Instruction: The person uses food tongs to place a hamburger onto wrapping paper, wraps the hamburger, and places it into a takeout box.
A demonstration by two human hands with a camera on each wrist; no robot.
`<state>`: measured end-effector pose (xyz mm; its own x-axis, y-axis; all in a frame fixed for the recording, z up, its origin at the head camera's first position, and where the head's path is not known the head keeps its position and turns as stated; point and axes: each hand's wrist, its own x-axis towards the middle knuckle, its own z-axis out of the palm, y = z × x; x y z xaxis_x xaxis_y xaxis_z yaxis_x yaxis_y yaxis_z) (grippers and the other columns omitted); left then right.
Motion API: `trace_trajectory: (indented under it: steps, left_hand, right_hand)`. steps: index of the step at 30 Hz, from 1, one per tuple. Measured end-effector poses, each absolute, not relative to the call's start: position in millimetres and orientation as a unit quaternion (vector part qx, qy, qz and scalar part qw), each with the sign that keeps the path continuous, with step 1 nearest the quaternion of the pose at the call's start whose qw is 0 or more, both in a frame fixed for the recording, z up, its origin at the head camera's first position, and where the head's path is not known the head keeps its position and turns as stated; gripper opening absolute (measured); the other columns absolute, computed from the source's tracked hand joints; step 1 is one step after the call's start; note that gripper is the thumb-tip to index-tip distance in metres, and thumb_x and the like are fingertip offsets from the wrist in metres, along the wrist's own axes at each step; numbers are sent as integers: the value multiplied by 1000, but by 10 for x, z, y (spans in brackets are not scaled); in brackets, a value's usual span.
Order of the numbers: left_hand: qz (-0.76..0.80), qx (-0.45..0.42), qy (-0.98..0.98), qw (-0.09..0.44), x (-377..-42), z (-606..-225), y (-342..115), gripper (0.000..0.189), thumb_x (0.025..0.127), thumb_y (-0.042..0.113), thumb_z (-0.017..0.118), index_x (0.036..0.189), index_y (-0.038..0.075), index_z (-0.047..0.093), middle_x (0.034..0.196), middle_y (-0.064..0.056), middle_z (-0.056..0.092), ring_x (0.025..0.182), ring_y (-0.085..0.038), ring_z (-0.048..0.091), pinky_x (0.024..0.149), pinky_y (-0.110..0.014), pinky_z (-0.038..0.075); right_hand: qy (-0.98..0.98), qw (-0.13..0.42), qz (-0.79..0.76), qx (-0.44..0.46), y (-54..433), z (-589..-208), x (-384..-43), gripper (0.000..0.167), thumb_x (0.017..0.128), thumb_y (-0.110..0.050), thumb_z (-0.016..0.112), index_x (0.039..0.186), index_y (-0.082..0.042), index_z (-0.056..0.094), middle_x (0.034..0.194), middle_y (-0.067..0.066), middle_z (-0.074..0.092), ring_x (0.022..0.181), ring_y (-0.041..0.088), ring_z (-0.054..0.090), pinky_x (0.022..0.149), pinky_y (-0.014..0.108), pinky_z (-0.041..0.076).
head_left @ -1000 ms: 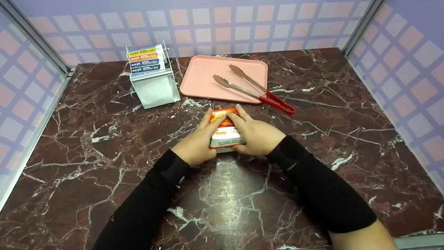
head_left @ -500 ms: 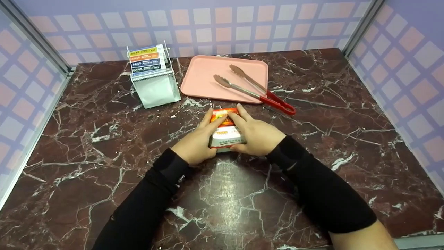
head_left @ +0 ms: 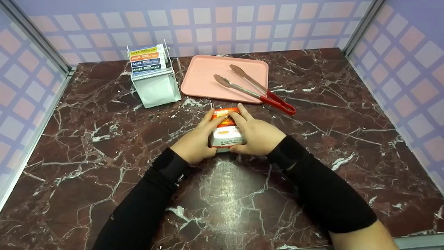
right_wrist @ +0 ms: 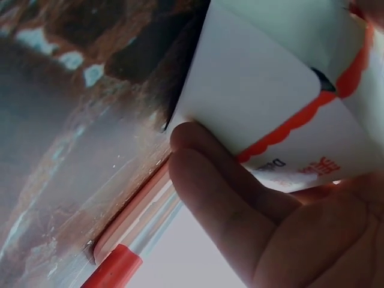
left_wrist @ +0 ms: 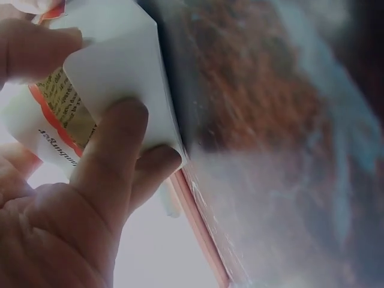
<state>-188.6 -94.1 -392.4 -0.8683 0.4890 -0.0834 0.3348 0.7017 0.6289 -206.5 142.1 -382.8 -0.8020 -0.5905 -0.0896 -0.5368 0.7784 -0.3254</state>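
Between both hands stands a small white, red and orange paper burger box (head_left: 226, 134), printed with lettering. My left hand (head_left: 196, 141) holds its left side, fingers reaching over the top and thumb at the near lower corner. The right hand (head_left: 259, 137) grips the opposite side, index finger on the printed top and thumb at the near edge. In the left wrist view, fingertips press a white side flap (left_wrist: 117, 72) of the box. The right wrist view shows fingers against a white panel (right_wrist: 252, 78) with a wavy red border. The box's underside is hidden.
Behind the box lies a pink tray (head_left: 199, 71), with red-handled tongs (head_left: 272, 103) resting across its right edge. To its left stands a holder (head_left: 156, 91) with several packs bearing coloured labels. Tiled-pattern walls (head_left: 222, 31) enclose the dark marbled table (head_left: 104, 187).
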Motion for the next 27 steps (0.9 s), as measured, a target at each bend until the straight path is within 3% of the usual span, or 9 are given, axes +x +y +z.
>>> trace_trajectory:
  steps: [10, 22, 27]
  left_hand:
    - [319, 223, 908, 155, -1914, -3934, -987, 113, 79, 3, 76, 169, 38, 19, 178, -3, -12, 141, -44, 52, 82, -37, 62]
    - [289, 225, 922, 127, -1885, -3935, -933, 111, 78, 2, 76, 169, 37, 21, 178, -17, -3, 137, -46, 55, 88, -44, 62]
    - [278, 228, 925, 119, -1858, -3931, -921, 104, 81, 8, 76, 168, 35, 25, 178, -18, -4, 127, -44, 62, 86, -45, 62]
  right_hand:
    - [941, 93, -138, -293, 1425, -3823, -2065, 105, 90, -53, 78, 168, -12, 21, 175, 27, 8, 125, 43, 67, 106, 51, 56]
    - [943, 81, -122, -298, 1398, -3842, -2048, 106, 90, -51, 78, 168, -8, 20, 174, 30, 8, 114, 42, 72, 99, 50, 60]
    - [943, 80, -123, -298, 1384, -3841, -2043, 106, 90, -48, 80, 168, -8, 21, 174, 30, 9, 111, 42, 73, 96, 51, 61]
